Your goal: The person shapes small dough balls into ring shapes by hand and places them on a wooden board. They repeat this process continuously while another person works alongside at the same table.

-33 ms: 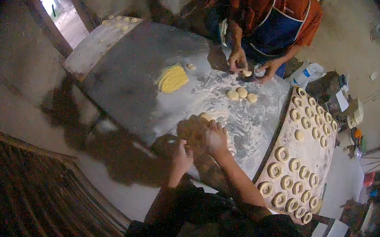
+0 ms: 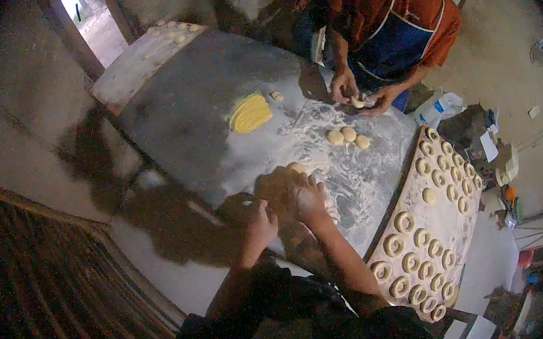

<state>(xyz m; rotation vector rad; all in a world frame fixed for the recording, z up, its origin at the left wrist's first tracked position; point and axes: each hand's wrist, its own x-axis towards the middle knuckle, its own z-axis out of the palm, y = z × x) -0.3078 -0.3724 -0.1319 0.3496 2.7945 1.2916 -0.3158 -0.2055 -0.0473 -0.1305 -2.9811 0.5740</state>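
Low in front of me, my right hand (image 2: 309,198) lies palm down over the floured grey table (image 2: 189,79), its fingers stretched forward and slightly apart. A pale dough ball (image 2: 296,167) sits right at its fingertips; whether anything lies under the palm is hidden. My left hand (image 2: 262,225) is raised at the table's near edge, left of the right hand, with fingers curled in. What it holds, if anything, does not show. Farther off lie three dough balls (image 2: 348,135), a flat yellow slab of dough (image 2: 250,113) with fine ridges, and a small dough scrap (image 2: 276,96).
Across the table a co-worker in a blue apron (image 2: 390,41) handles a dough piece (image 2: 357,103). On the right a floured board (image 2: 397,199) carries rows of dough rings and one ball (image 2: 428,195). Another board (image 2: 125,69) with dough pieces stands at the far left.
The co-worker's dough piece has turned and shifted slightly in their fingers. The whole view has moved a little; my hands keep nearly the same pose.
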